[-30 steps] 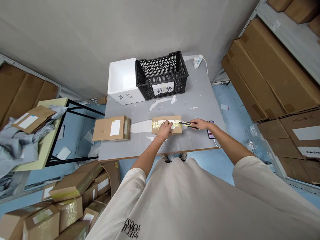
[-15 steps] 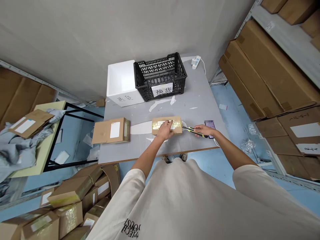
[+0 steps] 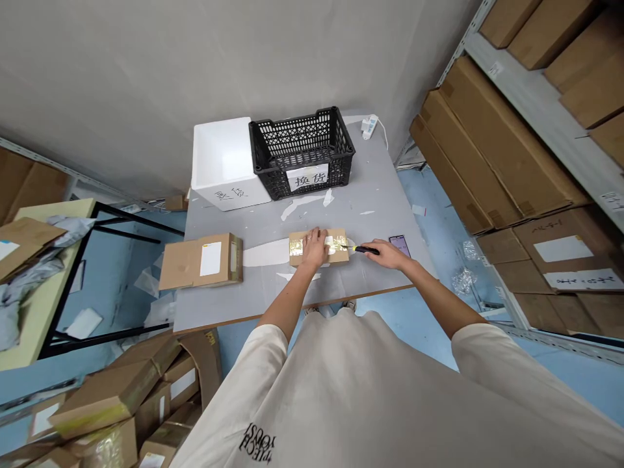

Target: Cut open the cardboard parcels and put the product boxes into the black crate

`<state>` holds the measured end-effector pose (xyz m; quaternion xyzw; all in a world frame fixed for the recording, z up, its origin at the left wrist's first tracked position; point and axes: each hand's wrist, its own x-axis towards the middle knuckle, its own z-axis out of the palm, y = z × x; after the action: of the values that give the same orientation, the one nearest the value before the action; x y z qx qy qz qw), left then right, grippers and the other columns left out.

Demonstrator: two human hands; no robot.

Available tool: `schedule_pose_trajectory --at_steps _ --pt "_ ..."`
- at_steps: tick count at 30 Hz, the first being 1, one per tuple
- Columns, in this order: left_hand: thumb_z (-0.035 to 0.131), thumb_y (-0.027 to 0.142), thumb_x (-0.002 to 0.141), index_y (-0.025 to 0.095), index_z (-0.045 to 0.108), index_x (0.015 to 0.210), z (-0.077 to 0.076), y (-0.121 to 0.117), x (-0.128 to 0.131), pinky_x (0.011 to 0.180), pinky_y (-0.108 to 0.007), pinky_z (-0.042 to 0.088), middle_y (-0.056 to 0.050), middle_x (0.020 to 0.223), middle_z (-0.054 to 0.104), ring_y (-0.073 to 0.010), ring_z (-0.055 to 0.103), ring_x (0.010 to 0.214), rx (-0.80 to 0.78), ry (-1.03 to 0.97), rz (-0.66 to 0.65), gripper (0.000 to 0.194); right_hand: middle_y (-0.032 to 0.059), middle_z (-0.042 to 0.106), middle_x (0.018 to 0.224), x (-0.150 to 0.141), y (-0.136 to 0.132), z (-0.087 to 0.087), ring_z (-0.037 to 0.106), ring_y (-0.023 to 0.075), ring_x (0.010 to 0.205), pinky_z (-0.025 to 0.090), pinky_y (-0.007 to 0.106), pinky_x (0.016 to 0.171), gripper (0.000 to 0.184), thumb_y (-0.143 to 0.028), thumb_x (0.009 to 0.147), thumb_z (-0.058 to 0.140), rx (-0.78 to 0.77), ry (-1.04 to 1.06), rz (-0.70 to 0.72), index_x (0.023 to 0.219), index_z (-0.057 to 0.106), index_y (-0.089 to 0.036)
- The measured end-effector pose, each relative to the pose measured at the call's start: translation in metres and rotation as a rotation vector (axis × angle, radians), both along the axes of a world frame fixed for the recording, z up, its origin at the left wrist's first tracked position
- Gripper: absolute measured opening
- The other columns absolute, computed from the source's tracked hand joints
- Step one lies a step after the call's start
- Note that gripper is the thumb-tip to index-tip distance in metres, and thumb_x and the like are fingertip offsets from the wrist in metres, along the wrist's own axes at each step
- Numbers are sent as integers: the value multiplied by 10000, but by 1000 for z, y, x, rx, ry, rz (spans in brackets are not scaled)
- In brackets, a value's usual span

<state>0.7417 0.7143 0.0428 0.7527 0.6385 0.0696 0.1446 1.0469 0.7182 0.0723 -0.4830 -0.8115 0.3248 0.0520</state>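
A small cardboard box [image 3: 296,257] bound with shiny yellowish tape lies near the front of the grey table. Flat on its top rests my left hand [image 3: 314,247], fingers stretched out and pressing it down. My right hand [image 3: 387,253] is wrapped round a black and yellow utility knife [image 3: 366,249] at the box's right side. The blade tip is at the taped right end of the box; how deep it goes I cannot tell. A phone [image 3: 400,245] with a lit screen lies just behind my right hand.
On the table stand a black plastic crate [image 3: 341,162], a white foam box [image 3: 207,175] and a larger cardboard box [image 3: 188,266]. A power strip [image 3: 369,127] sits at the back right. Cartons fill the right shelf [image 3: 507,71]; more boxes [image 3: 112,390] are piled on the floor at left.
My right hand has brought the knife left, its blade now over the box's right end. My left hand has flattened and shifted toward the box's middle. The view has turned slightly.
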Motion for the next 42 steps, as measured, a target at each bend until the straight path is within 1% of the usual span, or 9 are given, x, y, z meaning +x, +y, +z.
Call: schedule_pose_trajectory --at_steps 2,5,10,15,18,21,25,35,42 --pt "569 240 930 247 410 1516 -1 6 0 1206 -540 284 -169 1614 390 -343 330 1508 -23 -4 -1 607 105 709 1143 -3 -3 -2 644 282 1086 474 361 952 467 -403 995 566 72 -79 25 1442 643 -291" --pt "599 224 912 274 428 1491 -2 13 0 1172 -543 308 -158 1555 445 -341 361 1477 -53 -5 -4 606 112 697 1137 -5 -3 -7 636 288 1078 462 360 945 477 -390 996 571 106 -140 33 1457 635 -286" --pt "614 230 914 266 498 1406 -3 15 -1 1149 -539 315 -161 1489 466 -339 393 1429 -40 8 -10 507 106 685 1140 -5 -3 -11 642 283 1065 465 352 928 487 -393 993 583 74 -133 28 1469 626 -295" --pt "586 215 914 224 507 1404 -1 14 -1 1152 -513 317 -169 1432 510 -334 426 1390 -9 53 -78 496 106 681 1154 -6 -4 -8 654 279 1063 476 339 916 503 -396 996 582 23 -117 21 1487 608 -290" --pt "522 233 948 203 460 1469 1 9 0 1156 -511 317 -180 1469 509 -333 413 1416 14 60 -95 526 105 683 1130 -8 -5 -7 656 283 1056 480 340 911 505 -405 997 579 18 -127 8 1489 606 -293" --pt "439 250 981 172 371 1557 2 0 1 1189 -518 278 -203 1565 445 -338 358 1482 46 25 -103 585 101 684 1107 -8 -8 -8 660 282 1042 488 339 902 507 -410 996 579 13 -125 -11 1491 604 -302" --pt "399 265 986 163 292 1611 1 -7 2 1224 -528 227 -202 1619 404 -341 320 1526 43 0 -98 643 109 682 1115 -9 -12 -13 658 284 1043 495 355 926 504 -416 997 577 18 -95 -33 1483 613 -292" --pt "336 277 1015 179 294 1620 -2 -5 1 1238 -511 225 -180 1621 414 -317 321 1533 53 0 -100 615 110 677 1099 -20 -22 -39 620 282 1094 478 390 1003 506 -446 1016 522 111 46 -158 1476 609 -253" --pt "358 270 1012 215 293 1618 2 -2 2 1232 -500 233 -160 1611 433 -307 335 1527 36 49 -100 612 133 669 1132 -20 -20 -41 581 312 1113 438 410 1007 513 -454 1010 534 241 -73 -154 1476 619 -259"
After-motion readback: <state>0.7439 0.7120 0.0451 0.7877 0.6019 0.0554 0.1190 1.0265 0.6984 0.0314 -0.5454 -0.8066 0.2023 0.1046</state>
